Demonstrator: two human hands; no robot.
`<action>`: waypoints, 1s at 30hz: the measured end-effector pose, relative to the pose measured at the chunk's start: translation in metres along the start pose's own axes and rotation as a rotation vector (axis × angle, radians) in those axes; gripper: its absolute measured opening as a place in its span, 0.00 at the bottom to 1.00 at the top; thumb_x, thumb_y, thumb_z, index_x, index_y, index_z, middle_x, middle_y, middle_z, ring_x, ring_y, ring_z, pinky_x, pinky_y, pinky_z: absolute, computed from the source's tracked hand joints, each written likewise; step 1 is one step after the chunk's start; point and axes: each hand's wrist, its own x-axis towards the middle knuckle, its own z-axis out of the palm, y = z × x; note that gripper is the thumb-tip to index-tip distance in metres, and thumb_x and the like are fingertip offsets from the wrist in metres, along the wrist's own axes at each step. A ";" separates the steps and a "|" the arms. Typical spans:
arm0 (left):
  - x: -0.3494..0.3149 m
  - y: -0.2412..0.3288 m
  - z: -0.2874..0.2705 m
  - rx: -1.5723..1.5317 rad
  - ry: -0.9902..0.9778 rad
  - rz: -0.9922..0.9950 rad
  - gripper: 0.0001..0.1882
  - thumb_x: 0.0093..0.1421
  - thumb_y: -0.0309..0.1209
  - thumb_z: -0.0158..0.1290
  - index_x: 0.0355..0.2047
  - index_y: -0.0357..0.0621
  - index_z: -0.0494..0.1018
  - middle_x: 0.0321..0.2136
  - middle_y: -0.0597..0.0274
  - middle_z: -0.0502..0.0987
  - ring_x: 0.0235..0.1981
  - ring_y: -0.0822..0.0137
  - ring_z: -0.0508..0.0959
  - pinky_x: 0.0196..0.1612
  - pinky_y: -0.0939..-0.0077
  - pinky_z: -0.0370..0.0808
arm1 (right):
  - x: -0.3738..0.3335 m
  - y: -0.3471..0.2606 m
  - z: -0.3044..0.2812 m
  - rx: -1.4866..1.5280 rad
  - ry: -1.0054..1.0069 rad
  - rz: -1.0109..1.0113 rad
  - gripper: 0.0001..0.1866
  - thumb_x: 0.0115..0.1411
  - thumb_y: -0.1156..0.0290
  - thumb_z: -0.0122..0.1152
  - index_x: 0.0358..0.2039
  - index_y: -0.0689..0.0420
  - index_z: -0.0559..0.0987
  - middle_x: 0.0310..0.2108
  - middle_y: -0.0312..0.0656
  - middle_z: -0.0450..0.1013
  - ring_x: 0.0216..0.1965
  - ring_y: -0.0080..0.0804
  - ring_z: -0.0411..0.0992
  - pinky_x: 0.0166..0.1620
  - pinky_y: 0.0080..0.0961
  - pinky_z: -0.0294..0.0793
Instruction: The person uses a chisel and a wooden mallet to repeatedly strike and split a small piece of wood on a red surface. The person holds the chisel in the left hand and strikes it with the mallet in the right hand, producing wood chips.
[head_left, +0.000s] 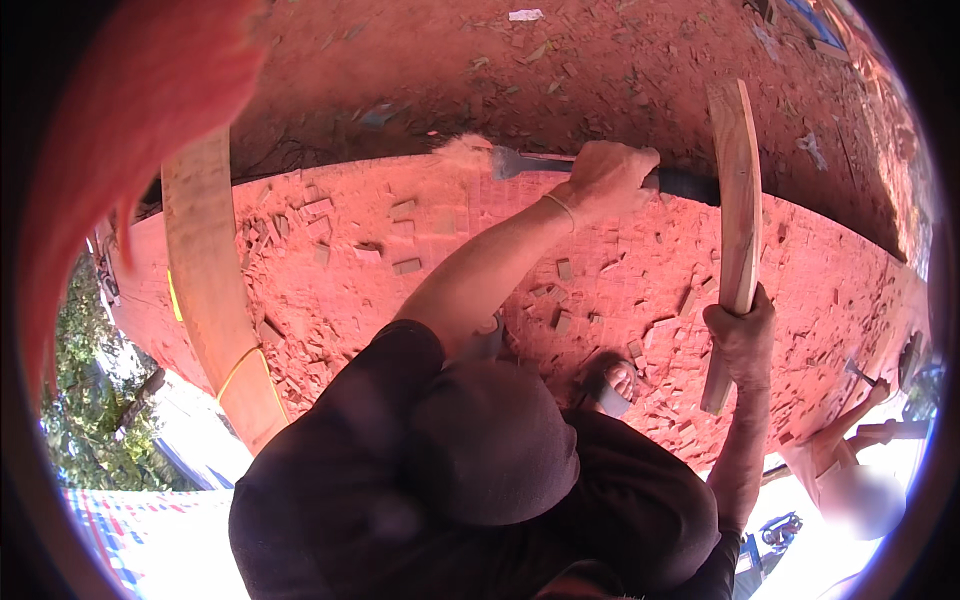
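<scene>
My left hand [605, 180] is wrapped round a long chisel [540, 165] lying along the far edge of a large reddish wooden slab [480, 240]. The chisel's flat metal blade points left, and a puff of pale red dust or shavings [465, 150] sits at its tip. To the right of the fist, the dark handle end reaches up to a wooden club [737, 190]; whether they touch I cannot tell. My right hand [745, 328] grips that thick club low down, holding it roughly upright in view. Small wood chips [405, 265] litter the slab.
A plank [200, 240] with yellow string round it crosses the slab at left. Red, blurred material [150, 110] hangs close at upper left. A sandalled foot [610, 380] rests on the slab. Lower right, a co-worker's hand [878, 390] holds a hammer [858, 372].
</scene>
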 end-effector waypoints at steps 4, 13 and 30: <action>-0.017 0.007 -0.002 -0.084 -0.046 0.036 0.13 0.48 0.33 0.65 0.35 0.46 0.80 0.22 0.53 0.81 0.26 0.52 0.84 0.31 0.55 0.78 | -0.015 0.043 -0.045 0.340 0.092 0.134 0.12 0.53 0.70 0.68 0.36 0.62 0.77 0.21 0.37 0.72 0.20 0.25 0.71 0.25 0.23 0.71; -0.008 0.000 -0.025 -0.125 0.097 0.035 0.12 0.48 0.35 0.66 0.29 0.45 0.78 0.20 0.55 0.79 0.25 0.53 0.83 0.30 0.56 0.78 | -0.020 0.059 -0.146 0.722 0.442 -0.065 0.15 0.62 0.62 0.67 0.40 0.60 0.77 0.30 0.36 0.72 0.32 0.25 0.71 0.37 0.22 0.73; -0.015 -0.012 -0.035 -0.118 0.229 0.021 0.09 0.48 0.32 0.63 0.27 0.47 0.74 0.20 0.55 0.77 0.25 0.48 0.80 0.27 0.55 0.74 | 0.000 0.045 -0.075 0.436 0.152 -0.093 0.13 0.55 0.66 0.69 0.35 0.62 0.79 0.22 0.38 0.72 0.23 0.26 0.71 0.30 0.24 0.72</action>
